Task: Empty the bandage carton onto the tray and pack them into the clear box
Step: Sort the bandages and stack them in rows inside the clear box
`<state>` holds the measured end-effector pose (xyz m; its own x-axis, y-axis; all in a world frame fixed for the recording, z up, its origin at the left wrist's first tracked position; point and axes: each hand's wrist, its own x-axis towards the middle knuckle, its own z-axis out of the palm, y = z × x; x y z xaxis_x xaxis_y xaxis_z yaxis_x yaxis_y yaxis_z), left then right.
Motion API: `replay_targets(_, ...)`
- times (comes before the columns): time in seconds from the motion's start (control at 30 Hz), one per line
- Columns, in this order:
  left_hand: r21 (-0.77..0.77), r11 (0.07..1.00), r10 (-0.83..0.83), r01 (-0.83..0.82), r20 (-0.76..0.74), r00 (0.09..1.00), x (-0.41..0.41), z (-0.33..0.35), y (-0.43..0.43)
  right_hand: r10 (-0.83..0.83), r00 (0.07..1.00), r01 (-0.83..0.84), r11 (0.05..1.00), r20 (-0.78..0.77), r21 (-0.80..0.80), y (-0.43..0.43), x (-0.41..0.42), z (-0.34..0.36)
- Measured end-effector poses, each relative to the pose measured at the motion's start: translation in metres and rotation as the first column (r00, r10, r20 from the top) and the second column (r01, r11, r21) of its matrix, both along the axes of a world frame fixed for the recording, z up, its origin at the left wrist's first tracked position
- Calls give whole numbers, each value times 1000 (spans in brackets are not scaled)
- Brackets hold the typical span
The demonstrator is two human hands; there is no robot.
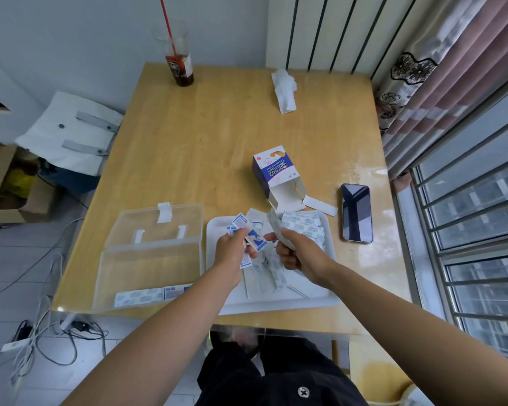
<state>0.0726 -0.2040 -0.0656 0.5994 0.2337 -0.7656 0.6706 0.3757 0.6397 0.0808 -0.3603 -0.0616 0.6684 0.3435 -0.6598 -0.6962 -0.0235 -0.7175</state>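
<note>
My left hand (232,249) is curled round a small fan of blue-and-white wrapped bandages (251,240), thumb on top and fingers folded beneath, so their long sides run from the far left toward the near right. My right hand (298,254) is closed too, thumb and forefinger pinching one pale wrapped strip (275,227) that stands almost upright and leans away from me. Both hands hang just above the white tray (291,304), close together but not touching. A loose heap of bandages (304,225) lies at the tray's far right, with more scattered beneath my hands. The bandage carton (274,172) lies on its side on the wooden table (188,142) just beyond the tray. Its long axis runs away from me, slanting a little left, with the open mouth and spread flaps turned toward the tray. The clear box (150,259) sits left of the tray with its lid thrown back, and a row of packed bandages (147,295) lies flat along its near wall. A dark phone (357,213) rests to the right of the tray.
</note>
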Motion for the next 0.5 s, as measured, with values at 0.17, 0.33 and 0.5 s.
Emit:
replay_targets(0.17, -26, 999, 30, -29, 14, 999, -2, 2, 1, -50, 996, 55, 997, -76, 62, 2, 1, 3)
replay_targets(0.33, 33, 999, -37, 37, 10, 999, -4, 2, 5, -14, 1000, 14, 1000, -16, 4, 1, -3, 4)
replay_targets(0.5, 138, 984, -109, 113, -33, 993, -11, 1, 16, 120, 991, -113, 987, 59, -116, 2, -8, 0)
